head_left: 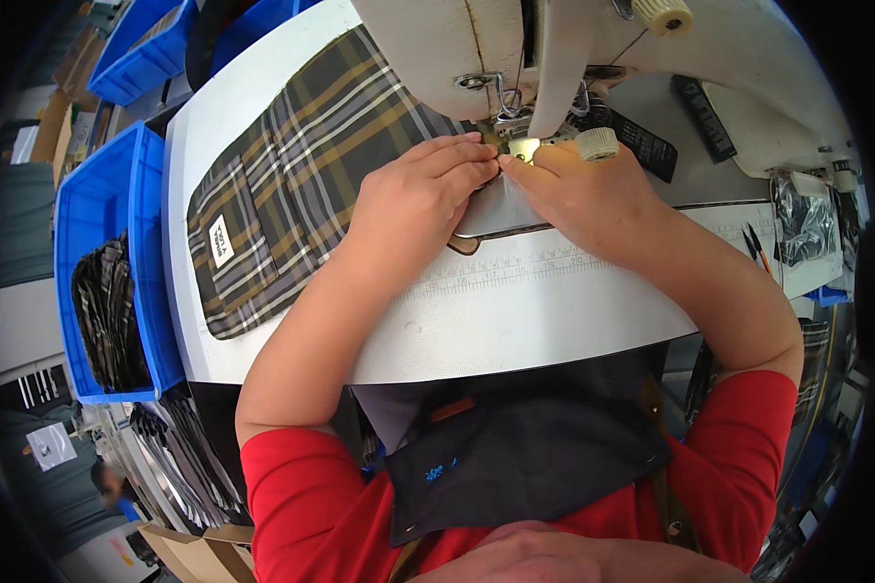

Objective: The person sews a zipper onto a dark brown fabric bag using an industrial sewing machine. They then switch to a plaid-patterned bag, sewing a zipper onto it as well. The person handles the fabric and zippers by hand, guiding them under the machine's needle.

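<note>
A dark plaid fabric panel (306,155) with olive, grey and white stripes lies on the white sewing table, a small white label at its near left corner. Its right end runs under the sewing machine head (437,58). My left hand (423,189) presses on that end, fingers together and bent at the tips over the fabric edge beside the lit presser foot (523,148). My right hand (593,199) is closed just right of the foot, thumb and fingers pinched and almost touching my left fingertips. What the right fingers hold is hidden.
A blue bin (146,262) with folded plaid pieces (112,311) stands left of the table (515,321). Black label strips (705,119) lie on the machine bed. Farther right are a clear plastic bag (804,219) and pointed tools (756,249). A printed ruler (501,277) crosses the tabletop.
</note>
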Demonstrator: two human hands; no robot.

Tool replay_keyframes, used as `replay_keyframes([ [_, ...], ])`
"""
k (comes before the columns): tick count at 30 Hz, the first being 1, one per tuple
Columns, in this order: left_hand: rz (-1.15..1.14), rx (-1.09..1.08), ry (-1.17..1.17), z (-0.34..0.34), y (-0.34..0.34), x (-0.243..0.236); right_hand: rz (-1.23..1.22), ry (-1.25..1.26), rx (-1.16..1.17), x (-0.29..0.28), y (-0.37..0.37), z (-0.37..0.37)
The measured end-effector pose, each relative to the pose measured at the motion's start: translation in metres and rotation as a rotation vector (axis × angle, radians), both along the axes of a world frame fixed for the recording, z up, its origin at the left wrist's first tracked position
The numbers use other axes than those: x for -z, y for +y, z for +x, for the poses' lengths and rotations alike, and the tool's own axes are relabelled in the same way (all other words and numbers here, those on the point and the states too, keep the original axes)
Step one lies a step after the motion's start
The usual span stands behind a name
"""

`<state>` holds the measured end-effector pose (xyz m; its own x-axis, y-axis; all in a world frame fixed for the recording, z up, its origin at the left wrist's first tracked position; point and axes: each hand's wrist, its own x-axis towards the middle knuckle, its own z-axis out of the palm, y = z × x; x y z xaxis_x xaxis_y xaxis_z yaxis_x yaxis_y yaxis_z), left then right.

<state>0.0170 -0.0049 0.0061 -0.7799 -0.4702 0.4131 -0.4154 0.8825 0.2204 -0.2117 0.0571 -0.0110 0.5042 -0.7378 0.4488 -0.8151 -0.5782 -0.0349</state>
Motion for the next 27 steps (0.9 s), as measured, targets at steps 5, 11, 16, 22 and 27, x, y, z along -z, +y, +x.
replay_keyframes([
  [5, 0.013, 0.009, 0.008, 0.0007, -0.0071, 0.0018, -0.009, -0.051, 0.009, -0.0032, -0.0018, 0.0012],
  [11, 0.015, 0.016, 0.006, 0.0033, -0.0094, 0.0022, -0.036, -0.044, 0.023, -0.0016, -0.002, 0.0023],
  [16, 0.004, 0.011, 0.003, 0.003, -0.009, 0.0033, -0.02, -0.034, 0.016, -0.0024, -0.001, 0.0015],
  [22, -0.001, -0.018, -0.006, 0.0016, -0.0053, 0.0009, -0.016, -0.02, 0.031, -0.0028, 0.0006, 0.0026],
  [27, -0.018, -0.032, -0.01, 0.0002, -0.0048, 0.0021, -0.02, -0.018, 0.034, -0.0027, 0.0005, 0.0024],
])
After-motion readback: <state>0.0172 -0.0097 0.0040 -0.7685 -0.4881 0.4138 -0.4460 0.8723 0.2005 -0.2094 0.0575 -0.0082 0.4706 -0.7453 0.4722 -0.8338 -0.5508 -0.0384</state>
